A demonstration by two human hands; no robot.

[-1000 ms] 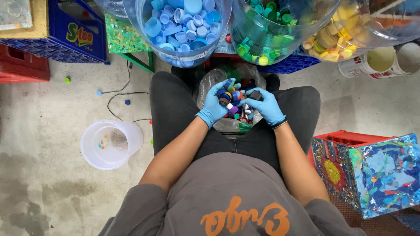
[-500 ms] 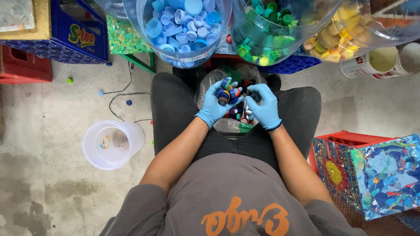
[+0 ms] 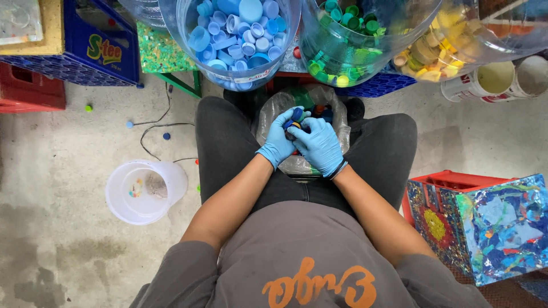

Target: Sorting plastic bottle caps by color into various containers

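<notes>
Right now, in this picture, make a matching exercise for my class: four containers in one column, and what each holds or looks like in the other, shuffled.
Containers:
1. left clear tub
2. middle clear tub
3. right clear tub
4. white bucket

Contents:
A. green caps
B. nearly empty
C. blue caps
D. yellow caps

Pairs: 1-C, 2-A, 3-D, 4-B

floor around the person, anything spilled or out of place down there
A few loose caps lie on the concrete floor at the left: a green cap, a light blue one and a dark blue one, apart from the sorted tubs. Both gloved hands, left hand and right hand, are in the clear bag of mixed caps.
</notes>
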